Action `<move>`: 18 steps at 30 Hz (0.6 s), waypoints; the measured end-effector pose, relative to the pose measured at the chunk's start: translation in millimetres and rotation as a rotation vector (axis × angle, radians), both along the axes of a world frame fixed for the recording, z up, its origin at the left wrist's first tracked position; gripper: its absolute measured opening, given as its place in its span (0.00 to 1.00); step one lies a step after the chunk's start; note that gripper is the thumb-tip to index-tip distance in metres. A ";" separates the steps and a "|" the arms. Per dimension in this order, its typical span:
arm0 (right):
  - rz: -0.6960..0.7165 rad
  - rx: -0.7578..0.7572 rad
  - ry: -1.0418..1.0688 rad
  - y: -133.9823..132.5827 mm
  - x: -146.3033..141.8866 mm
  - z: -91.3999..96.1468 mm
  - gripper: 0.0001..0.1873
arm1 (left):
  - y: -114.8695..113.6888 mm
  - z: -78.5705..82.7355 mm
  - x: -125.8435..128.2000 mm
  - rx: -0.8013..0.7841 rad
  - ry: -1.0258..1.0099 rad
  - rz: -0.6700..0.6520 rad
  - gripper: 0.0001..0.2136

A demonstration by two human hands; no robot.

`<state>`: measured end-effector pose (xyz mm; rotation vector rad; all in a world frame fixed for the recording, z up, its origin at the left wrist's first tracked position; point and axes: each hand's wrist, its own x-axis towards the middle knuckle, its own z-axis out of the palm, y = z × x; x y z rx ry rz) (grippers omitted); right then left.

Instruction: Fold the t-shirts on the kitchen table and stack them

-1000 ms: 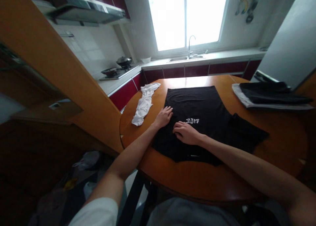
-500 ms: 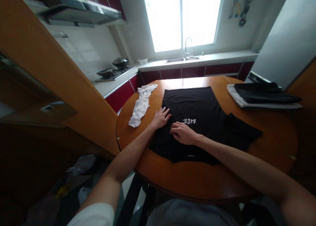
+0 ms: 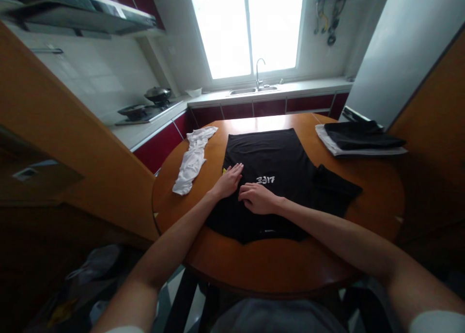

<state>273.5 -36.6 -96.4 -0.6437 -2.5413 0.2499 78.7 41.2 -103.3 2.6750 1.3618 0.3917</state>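
Note:
A black T-shirt with white lettering lies spread on the wooden table, its neck opening toward me and one sleeve out to the right. My left hand rests flat on the shirt's left side, fingers extended and close together. A small yellow bit shows beside it; I cannot make out what it is. Just left of the lettering, my right hand sits on the cloth with its fingers curled down and closed on the fabric. The fingertips are partly hidden.
On the round table, a crumpled white cloth lies at the left and a dark and white folded pile at the right. Beyond are a counter with a sink and a stove with pans. Bags sit on the floor at left.
The camera view has turned, so the scene sits further left. My left hand's fingers have drawn together, and the yellow bit now shows beside it. My right hand keeps its place on the shirt.

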 end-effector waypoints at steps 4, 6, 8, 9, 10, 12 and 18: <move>-0.003 -0.043 0.008 0.5 3.0 4.4 0.16 | -1.0 1.6 -1.3 -0.022 -0.009 -0.033 0.27; 0.000 -0.069 0.016 0.2 6.6 12.5 0.16 | -0.7 -1.1 -1.6 -0.058 0.052 -0.043 0.27; -0.027 -0.083 0.050 1.2 13.5 25.9 0.18 | 0.5 -4.4 -2.0 -0.059 0.105 -0.042 0.28; -0.068 -0.089 0.080 2.7 19.1 33.9 0.18 | 1.3 -5.8 -2.5 -0.051 0.120 -0.042 0.29; -0.133 -0.101 0.117 5.0 26.8 42.0 0.19 | 2.3 -7.1 -3.0 -0.041 0.131 -0.044 0.30; -0.316 -0.144 0.188 11.4 50.2 55.0 0.19 | 4.9 -9.2 -4.1 -0.021 0.144 -0.054 0.31; -1.054 -0.152 0.106 15.8 185.8 42.3 0.14 | 15.6 -16.2 -6.1 0.016 0.136 -0.041 0.31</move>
